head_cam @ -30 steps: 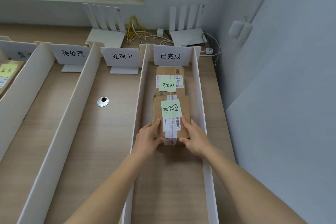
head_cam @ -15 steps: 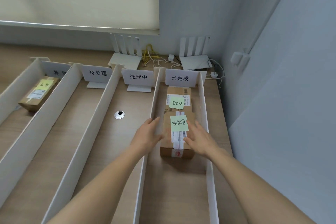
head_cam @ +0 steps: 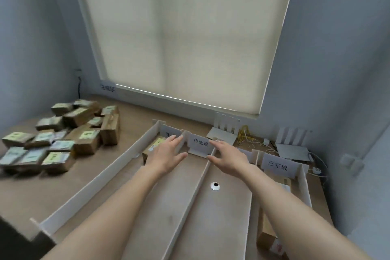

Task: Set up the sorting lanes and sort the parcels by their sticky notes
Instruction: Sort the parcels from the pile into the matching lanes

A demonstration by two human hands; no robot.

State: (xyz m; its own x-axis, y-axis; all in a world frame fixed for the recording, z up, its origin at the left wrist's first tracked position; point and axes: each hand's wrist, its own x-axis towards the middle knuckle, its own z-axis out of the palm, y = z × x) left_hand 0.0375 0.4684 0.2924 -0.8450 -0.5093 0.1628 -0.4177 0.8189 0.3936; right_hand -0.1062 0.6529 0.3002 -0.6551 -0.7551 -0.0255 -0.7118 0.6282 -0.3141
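White foam-board dividers (head_cam: 185, 202) split the wooden desk into lanes, each with a white label card at its far end, such as the middle card (head_cam: 200, 143) and the right card (head_cam: 277, 165). My left hand (head_cam: 166, 155) and my right hand (head_cam: 226, 157) hover empty over the lanes with fingers spread. A pile of several brown parcels (head_cam: 57, 135) with green and blue sticky notes lies on the desk at the left. One parcel (head_cam: 155, 146) sits in the leftmost lane, partly hidden by my left hand. Parcels (head_cam: 268, 232) in the rightmost lane show behind my right forearm.
Two white routers (head_cam: 223, 133) with cables stand at the back of the desk under a window blind. A round metal grommet (head_cam: 215, 185) is set in the desk in the third lane. A grey wall runs along the right.
Both hands have let go of the parcel in the rightmost lane and moved left and up over the middle lanes. The view has swung up and left, bringing the parcel pile into sight.
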